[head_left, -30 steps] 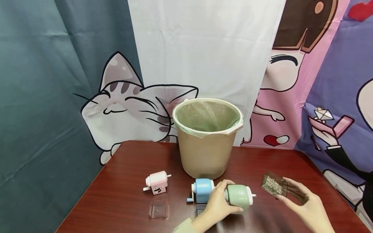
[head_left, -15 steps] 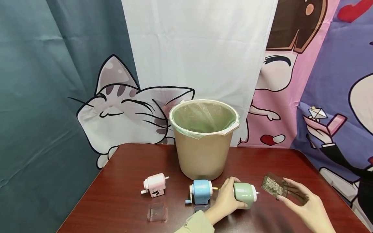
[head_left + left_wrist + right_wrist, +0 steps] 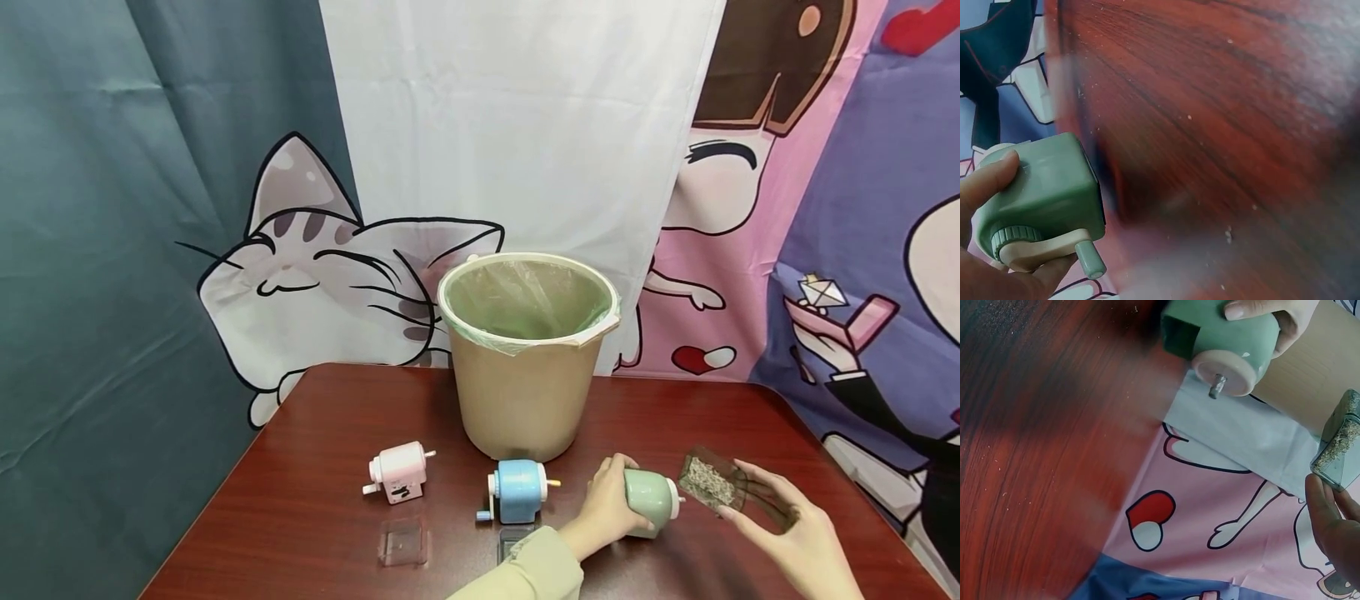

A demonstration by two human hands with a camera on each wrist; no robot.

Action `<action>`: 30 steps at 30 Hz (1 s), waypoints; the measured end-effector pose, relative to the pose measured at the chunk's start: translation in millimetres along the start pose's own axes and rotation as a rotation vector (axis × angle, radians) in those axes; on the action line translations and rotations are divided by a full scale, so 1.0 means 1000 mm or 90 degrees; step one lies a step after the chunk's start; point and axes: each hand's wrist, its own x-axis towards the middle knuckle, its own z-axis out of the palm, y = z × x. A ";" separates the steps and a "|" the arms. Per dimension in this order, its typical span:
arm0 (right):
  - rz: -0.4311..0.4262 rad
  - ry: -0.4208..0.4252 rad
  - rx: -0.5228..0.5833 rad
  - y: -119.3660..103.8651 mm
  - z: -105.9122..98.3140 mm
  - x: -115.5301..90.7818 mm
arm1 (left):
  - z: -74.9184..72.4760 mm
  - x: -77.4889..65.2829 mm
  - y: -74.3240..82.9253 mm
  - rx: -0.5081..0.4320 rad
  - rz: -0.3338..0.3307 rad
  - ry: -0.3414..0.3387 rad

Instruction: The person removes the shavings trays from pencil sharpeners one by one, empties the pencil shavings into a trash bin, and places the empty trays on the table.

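A green crank pencil sharpener (image 3: 649, 498) is gripped by my left hand (image 3: 609, 504), which wraps it from the left. In the left wrist view its crank handle (image 3: 1090, 259) points toward the camera, and in the right wrist view a stub (image 3: 1217, 386) sticks out of its pale front. My right hand (image 3: 798, 529) pinches a clear shavings drawer (image 3: 708, 481) by one end, just right of the sharpener and apart from it. Pale pencil shavings (image 3: 1337, 445) lie inside the drawer.
A beige bucket (image 3: 517, 392) with a plastic liner stands at the back. Left of my left hand are a blue sharpener (image 3: 519, 492) and a pink sharpener (image 3: 401, 472), each with a clear drawer in front: one dark (image 3: 510, 542), one pinkish (image 3: 403, 543). Small crumbs dot the table (image 3: 300, 500).
My left hand has carried the green sharpener to the right, away from the blue one and nearer the drawer. The right hand still holds the drawer in nearly the same place.
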 end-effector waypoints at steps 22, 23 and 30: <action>0.037 0.026 -0.031 0.008 -0.017 0.010 | 0.008 0.002 0.006 0.031 -0.033 -0.016; 0.027 0.027 -0.027 0.009 -0.017 0.011 | 0.007 0.001 0.006 0.035 -0.035 -0.019; -0.028 0.038 -0.016 0.008 -0.014 0.012 | -0.003 -0.004 0.011 0.079 -0.029 -0.035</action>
